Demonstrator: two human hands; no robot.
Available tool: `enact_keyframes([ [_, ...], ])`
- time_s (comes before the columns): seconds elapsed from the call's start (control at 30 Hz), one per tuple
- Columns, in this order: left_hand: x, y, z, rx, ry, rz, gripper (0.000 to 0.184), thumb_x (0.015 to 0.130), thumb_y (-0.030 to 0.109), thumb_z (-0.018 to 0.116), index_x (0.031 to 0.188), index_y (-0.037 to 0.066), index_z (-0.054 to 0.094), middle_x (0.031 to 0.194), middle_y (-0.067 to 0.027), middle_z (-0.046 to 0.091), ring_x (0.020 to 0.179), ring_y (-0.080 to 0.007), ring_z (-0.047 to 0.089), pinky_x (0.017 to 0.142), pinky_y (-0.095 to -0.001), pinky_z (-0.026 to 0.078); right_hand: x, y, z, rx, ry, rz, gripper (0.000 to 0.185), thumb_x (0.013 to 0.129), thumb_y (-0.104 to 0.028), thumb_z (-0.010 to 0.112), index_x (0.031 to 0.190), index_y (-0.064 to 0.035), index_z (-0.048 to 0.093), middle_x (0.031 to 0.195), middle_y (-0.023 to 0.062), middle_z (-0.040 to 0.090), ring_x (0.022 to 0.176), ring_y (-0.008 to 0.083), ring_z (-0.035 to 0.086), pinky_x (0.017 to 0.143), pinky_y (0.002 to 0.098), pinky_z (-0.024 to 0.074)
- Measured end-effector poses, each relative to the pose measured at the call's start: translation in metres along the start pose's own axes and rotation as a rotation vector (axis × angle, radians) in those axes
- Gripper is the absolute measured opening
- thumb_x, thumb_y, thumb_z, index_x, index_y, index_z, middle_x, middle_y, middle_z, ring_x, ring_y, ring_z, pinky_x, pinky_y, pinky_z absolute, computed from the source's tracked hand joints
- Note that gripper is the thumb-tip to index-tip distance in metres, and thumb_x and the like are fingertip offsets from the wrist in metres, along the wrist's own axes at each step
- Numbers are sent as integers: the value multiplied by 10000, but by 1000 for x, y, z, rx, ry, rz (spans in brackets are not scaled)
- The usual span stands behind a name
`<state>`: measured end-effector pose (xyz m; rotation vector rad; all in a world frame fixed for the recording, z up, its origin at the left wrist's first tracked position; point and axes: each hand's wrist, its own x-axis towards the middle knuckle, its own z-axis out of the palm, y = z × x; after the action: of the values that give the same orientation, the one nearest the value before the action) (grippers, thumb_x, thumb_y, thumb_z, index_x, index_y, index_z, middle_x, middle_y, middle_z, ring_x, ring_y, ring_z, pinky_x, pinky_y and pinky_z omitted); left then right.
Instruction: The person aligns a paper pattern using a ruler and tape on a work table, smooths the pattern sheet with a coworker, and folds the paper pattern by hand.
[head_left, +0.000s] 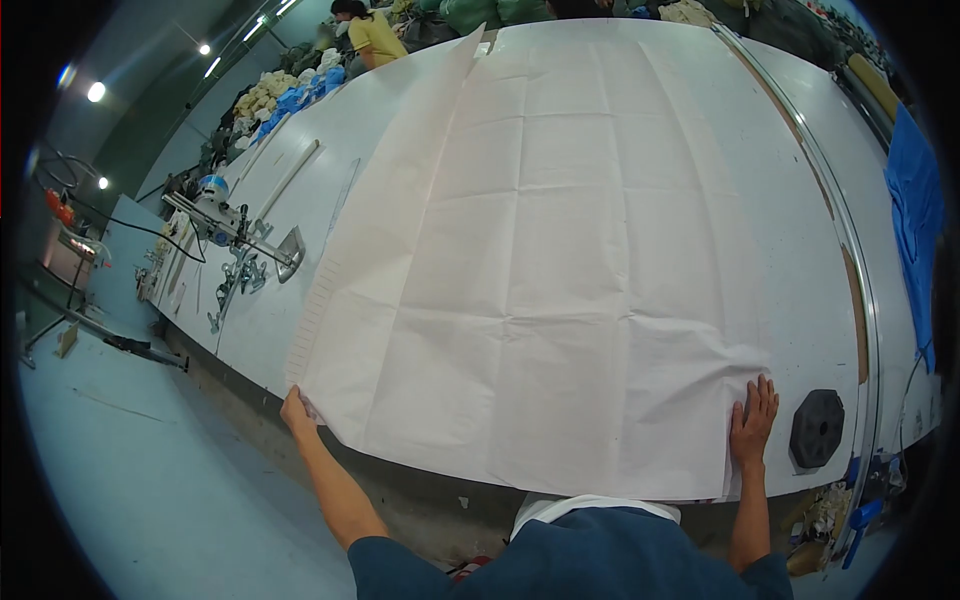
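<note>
A large pale sheet [560, 260], which looks like paper, lies lengthwise over the white table and is marked by a grid of fold creases. Its left strip is raised or turned, with a row of small printed marks along the edge. My left hand [300, 408] pinches the sheet's near left corner at the table's front edge. At the near right corner, my right hand [753, 422] rests flat on the sheet's edge, fingers stretched out and pointing away. Wrinkles run through the sheet just left of those fingers.
A dark octagonal weight [817, 428] sits right of my right hand. On the left of the table [250, 340] are a cutting machine [230, 225] and several metal clamps [240, 275]. A metal rail [835, 200] runs along the right. A person in yellow [375, 38] is at the far left.
</note>
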<state>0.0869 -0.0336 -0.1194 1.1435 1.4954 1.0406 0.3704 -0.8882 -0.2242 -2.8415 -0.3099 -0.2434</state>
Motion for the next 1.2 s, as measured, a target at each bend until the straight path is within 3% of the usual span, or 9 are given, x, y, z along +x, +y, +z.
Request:
enact_keyframes([
  [0.3,20,-19,-9,-1,8,47,211,885,217,745,770,70,648,609,13,522,456,-84,430,418,-256,310,0,-1,1,11,23,-3,459,1001,-201,536,1414,-2,502,1589,192,387,1511,384,275,1260,533,150],
  [0.5,-12,-6,-2,-14,29,39,177,870,149,763,769,71,640,627,24,516,480,-66,435,423,-243,323,0,-1,0,4,25,-9,454,1005,-192,533,1416,-2,500,1588,189,391,1508,385,282,1259,533,152],
  [0.77,3,-19,-6,37,78,51,211,842,237,786,824,40,715,651,-7,561,515,-100,478,457,-268,357,0,4,6,-15,19,-17,462,1009,-188,534,1435,-15,494,1592,174,390,1515,368,274,1259,524,149],
  [0.93,-17,-12,-4,27,38,59,234,866,247,756,778,58,650,613,-13,515,487,-112,424,440,-304,306,1,5,8,-42,24,-28,462,1015,-198,524,1443,-27,491,1601,150,386,1522,344,269,1260,516,151],
  [1.2,-18,-14,-4,60,38,65,254,875,245,747,947,2,728,626,-18,505,498,-114,416,456,-293,299,0,7,10,-41,20,-26,465,1010,-195,516,1444,-30,492,1598,159,389,1521,353,271,1259,516,149],
])
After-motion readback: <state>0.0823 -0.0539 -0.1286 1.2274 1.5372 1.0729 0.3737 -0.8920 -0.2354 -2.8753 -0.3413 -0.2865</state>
